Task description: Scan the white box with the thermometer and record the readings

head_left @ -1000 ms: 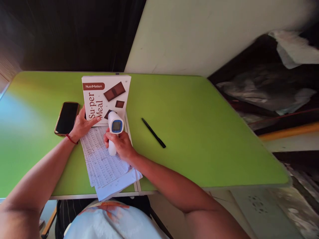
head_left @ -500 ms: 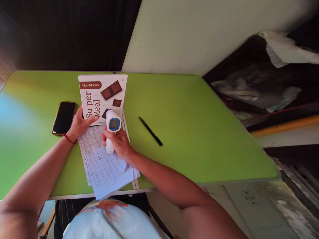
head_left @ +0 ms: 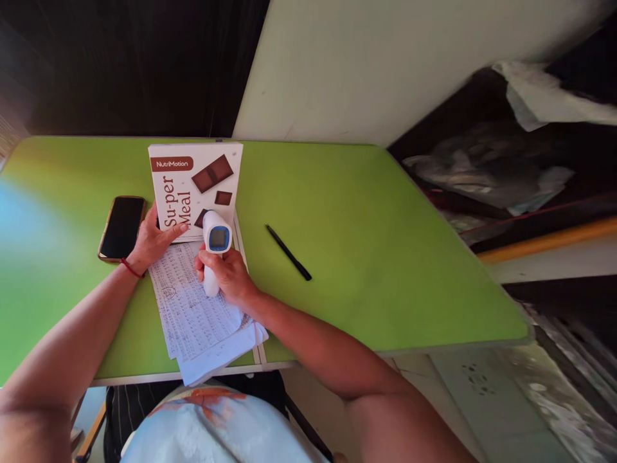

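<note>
My left hand (head_left: 155, 240) grips the lower left edge of a white box (head_left: 212, 206) printed "NutriMotion Su-per Meal", its thumb across the front and its other fingers partly hidden behind. The box stands upright on the table. Wrapped round the handle of a white infrared thermometer (head_left: 210, 280) is my right hand (head_left: 230, 275). The thermometer's blue-framed grey screen faces me, and its head is close in front of the box's lower right part; whether they touch I cannot tell. Beneath both hands lie handwritten paper sheets (head_left: 193, 315).
A smartphone (head_left: 122, 227) with a dark screen lies left of the box on the green table (head_left: 376, 257). To the right lies a black pen (head_left: 288, 252). A pale wall (head_left: 337, 71) and a dark panel (head_left: 120, 64) stand behind, with plastic-wrapped items (head_left: 472, 167) beyond the right edge.
The whole view has shifted slightly, so everything appears a little further left. Both hands keep the same hold on the box and the thermometer.
</note>
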`<state>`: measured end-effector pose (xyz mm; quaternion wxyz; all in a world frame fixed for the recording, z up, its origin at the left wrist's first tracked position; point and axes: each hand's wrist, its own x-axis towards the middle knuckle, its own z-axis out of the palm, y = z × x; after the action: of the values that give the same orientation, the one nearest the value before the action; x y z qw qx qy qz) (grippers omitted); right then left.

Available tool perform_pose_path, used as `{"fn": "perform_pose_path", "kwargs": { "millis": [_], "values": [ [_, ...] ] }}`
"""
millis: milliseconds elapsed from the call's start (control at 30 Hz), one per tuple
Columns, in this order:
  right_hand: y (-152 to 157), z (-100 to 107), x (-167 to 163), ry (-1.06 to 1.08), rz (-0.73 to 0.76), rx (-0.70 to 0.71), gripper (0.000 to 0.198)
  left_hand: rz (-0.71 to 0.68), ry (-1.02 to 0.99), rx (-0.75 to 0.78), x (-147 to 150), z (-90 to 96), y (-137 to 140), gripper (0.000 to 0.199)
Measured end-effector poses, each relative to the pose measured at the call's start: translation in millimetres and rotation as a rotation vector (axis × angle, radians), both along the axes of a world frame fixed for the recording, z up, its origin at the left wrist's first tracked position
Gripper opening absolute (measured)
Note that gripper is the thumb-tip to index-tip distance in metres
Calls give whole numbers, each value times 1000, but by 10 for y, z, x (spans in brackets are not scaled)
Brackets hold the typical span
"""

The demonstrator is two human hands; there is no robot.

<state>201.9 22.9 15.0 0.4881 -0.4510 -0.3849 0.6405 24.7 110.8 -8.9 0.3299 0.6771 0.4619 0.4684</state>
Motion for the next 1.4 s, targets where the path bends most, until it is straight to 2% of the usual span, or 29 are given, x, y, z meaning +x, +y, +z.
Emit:
{"fn": "perform_pose_path", "kwargs": {
  "millis": [100,200,333,500,567,700,800,1000,1067,1133,1200,1233,1267,1333,1367,1400],
  "values": [
    [30,27,62,-27,41,4,31,25,18,36,-15,-45,20,71],
    [127,89,280,-202,96,86,34,88,91,99,-35,-117,59,66],
    [280,210,740,-662,90,244,33,174,173,141,-47,-209,106,67],
    [293,349,1077,-1365,108,145,31,170,192,157,-40,-236,132,62],
    [270,376,1080,-1527,113,103,31,171,193,148,-38,-237,141,59],
    [272,359,997,-1623,180,34,37,191,192,184,-46,-261,166,60],
    [308,290,941,-1662,165,28,41,234,208,223,-77,-287,190,61],
    [354,210,992,-1599,147,62,37,187,266,237,-120,-279,164,60],
    [356,232,1095,-1547,130,72,40,196,239,232,-94,-224,97,67],
    [366,252,1225,-1505,36,82,38,264,189,266,-47,-123,-3,72],
    [391,250,1344,-1521,-46,60,29,389,192,381,17,13,-132,66],
    [408,239,1388,-1558,-40,28,24,408,213,453,56,82,-209,58],
    [426,223,1419,-1603,0,-12,20,376,249,496,103,143,-294,50],
    [459,183,1451,-1678,101,-71,23,170,417,399,220,217,-493,34],
    [469,164,1460,-1694,132,-83,29,61,527,321,289,221,-603,35],
    [474,148,1470,-1694,138,-78,36,-15,625,263,361,204,-714,47]
  ]
}}
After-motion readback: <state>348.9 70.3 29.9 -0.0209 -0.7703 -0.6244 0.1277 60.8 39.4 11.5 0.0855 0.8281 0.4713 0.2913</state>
